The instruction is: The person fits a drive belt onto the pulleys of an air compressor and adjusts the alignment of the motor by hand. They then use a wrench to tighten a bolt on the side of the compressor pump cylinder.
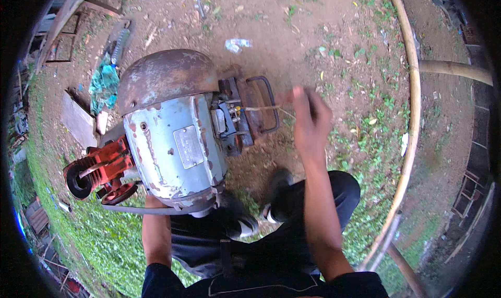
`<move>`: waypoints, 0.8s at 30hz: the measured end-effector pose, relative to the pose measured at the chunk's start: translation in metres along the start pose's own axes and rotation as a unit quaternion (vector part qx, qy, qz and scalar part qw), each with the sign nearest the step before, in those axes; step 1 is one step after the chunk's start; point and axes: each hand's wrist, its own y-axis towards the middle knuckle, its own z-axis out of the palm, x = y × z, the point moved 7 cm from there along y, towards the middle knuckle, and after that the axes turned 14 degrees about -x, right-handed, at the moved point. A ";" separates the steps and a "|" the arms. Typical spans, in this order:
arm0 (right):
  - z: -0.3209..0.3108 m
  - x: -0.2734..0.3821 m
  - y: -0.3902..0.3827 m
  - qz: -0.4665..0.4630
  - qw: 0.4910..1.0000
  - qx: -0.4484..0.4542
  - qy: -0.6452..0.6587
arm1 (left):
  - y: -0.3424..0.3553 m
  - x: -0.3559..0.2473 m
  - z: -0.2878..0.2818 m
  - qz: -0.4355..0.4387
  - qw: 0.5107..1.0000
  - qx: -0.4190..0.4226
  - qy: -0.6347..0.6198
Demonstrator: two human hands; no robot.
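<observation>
A large electric motor (162, 147) with chipped pale blue paint and a rusty domed end cover (169, 76) stands before me. On its right side is an opened terminal box (229, 118) with a brass-coloured terminal and wires. From there a thin tan cord (258, 108) runs rightward to my right hand (311, 118). Its fingers are curled and blurred, apparently closed on the cord's end, beside a rusty bracket with a dark metal handle (274, 107). My left forearm (157, 235) reaches under the motor's near end by a belt (135, 210); the motor hides my left hand.
A red finned compressor head (96, 167) adjoins the motor's left. Beyond it lie a wooden board (78, 118), a green cloth (103, 87) and a coil-spring shock absorber (120, 45). A clear plastic piece (237, 45) lies on the dirt. A bamboo rail (414, 89) curves along the right.
</observation>
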 end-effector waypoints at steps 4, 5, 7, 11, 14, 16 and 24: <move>0.070 -0.048 0.033 0.087 0.993 0.070 -0.020 | -0.012 -0.010 -0.006 -0.016 0.999 -0.043 0.022; 0.089 -0.057 0.031 0.109 0.982 0.135 -0.080 | -0.017 -0.012 -0.010 -0.018 0.998 -0.056 0.023; 0.113 -0.052 0.033 -0.019 0.969 0.220 -0.112 | -0.023 -0.014 -0.014 -0.022 0.997 -0.074 0.029; 0.130 -0.062 0.021 -0.100 0.935 0.322 -0.111 | -0.034 -0.015 -0.021 -0.033 0.993 -0.107 0.039; 0.133 -0.073 0.019 -0.073 0.915 0.376 -0.125 | -0.038 -0.014 -0.023 -0.040 0.991 -0.122 0.047; 0.132 -0.071 0.020 -0.081 0.898 0.411 -0.134 | -0.042 -0.013 -0.025 -0.041 0.989 -0.130 0.051; 0.127 -0.067 0.029 -0.008 0.881 0.466 -0.079 | -0.042 -0.009 -0.032 -0.046 0.987 -0.143 0.060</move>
